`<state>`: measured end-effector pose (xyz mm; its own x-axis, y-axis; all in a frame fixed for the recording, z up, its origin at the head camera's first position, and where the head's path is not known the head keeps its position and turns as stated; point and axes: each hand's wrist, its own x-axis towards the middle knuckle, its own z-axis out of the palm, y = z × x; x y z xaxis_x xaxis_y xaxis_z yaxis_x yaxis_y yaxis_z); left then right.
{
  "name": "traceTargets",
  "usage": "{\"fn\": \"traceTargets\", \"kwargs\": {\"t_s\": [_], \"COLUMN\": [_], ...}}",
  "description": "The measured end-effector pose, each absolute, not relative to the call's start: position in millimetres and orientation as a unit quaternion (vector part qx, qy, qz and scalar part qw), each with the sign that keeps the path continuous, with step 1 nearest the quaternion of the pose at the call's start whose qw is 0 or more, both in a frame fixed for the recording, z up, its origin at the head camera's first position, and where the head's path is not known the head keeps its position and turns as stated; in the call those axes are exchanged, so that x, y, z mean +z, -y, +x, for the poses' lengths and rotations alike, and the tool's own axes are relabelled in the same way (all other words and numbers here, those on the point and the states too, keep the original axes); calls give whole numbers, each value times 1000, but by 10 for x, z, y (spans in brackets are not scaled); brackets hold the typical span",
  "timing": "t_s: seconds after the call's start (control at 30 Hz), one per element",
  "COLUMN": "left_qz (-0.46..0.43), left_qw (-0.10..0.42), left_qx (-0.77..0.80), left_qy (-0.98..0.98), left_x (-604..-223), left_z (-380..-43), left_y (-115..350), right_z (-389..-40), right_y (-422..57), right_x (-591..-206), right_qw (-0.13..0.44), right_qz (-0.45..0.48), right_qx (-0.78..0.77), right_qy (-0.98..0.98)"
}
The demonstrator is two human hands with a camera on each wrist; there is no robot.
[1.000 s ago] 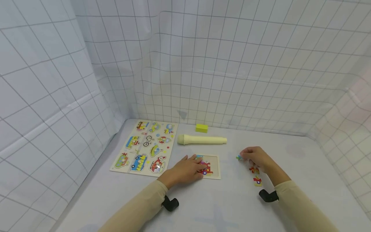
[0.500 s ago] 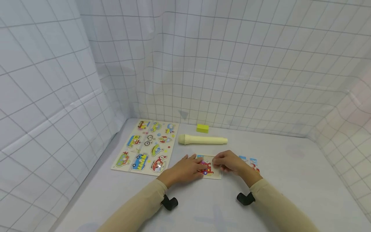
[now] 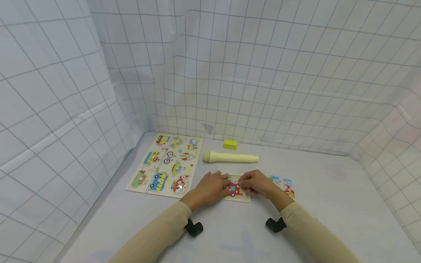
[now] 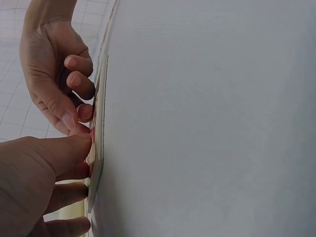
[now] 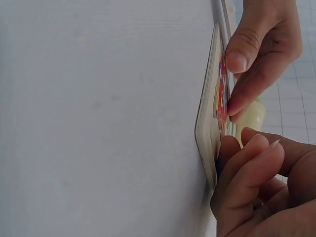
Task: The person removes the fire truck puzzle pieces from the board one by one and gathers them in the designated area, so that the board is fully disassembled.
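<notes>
"Since a second ago, the right hand [image 3: 259,182] has swung left, from the loose pieces [image 3: 288,183] to the puzzle tray [image 3: 244,199]."

"And leftmost?"

"A vehicle board [image 3: 141,189], lying flat. Next rightward comes the left hand [image 3: 210,189], fingers spread and mostly straight, resting on the tray's left side, gripping nothing."

"Where's the tray itself?"

"Between the two hands, with red vehicle pieces [image 3: 234,190] inside it. Beyond it, on the far side, lie a cream microphone-shaped stick [image 3: 233,157] and, farther still, a yellow block [image 3: 230,144]."

"Does the right hand hold something?"

"Its fingers are bent, thumb close to the forefinger, at the tray's right part. Whether a piece sits between them, I can't tell. The loose pieces lie on the table [image 3: 240,233] just right of that hand, partly behind it."
</notes>
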<state>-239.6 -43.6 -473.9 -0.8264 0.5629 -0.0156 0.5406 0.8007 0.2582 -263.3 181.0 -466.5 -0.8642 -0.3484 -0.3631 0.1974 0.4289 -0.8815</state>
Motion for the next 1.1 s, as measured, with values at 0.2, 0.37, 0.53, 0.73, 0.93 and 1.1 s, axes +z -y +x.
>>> {"fn": "traceTargets", "kwargs": {"t_s": [0.2,0.37,0.53,0.73,0.93,1.1], "left_qz": [273,257,248,244,245,249], "left_qw": [38,35,36,43,40,34], "left_qx": [123,121,124,154,194,193], "left_qy": [-954,-958,-960,-957,-949,-948], "left_x": [-4722,-4703,-4720,-4714,-4724,-4707], "left_z": [-2364,-2344,-2349,-2344,-2337,-2347], "left_y": [386,343,324,330,343,345], "right_z": [-2646,-2658,-2666,-2661,-2638,-2646], "right_y": [-1787,-1775,-1772,-1760,-1743,-1737], "right_x": [-4669,-4680,-4696,-4707,-4679,-4687], "right_qw": [252,249,242,240,230,223], "right_qz": [-49,-58,-56,-49,-39,-34], "right_qx": [-529,-531,-536,-545,-550,-552], "right_qy": [-809,-808,-807,-802,-802,-803]}}
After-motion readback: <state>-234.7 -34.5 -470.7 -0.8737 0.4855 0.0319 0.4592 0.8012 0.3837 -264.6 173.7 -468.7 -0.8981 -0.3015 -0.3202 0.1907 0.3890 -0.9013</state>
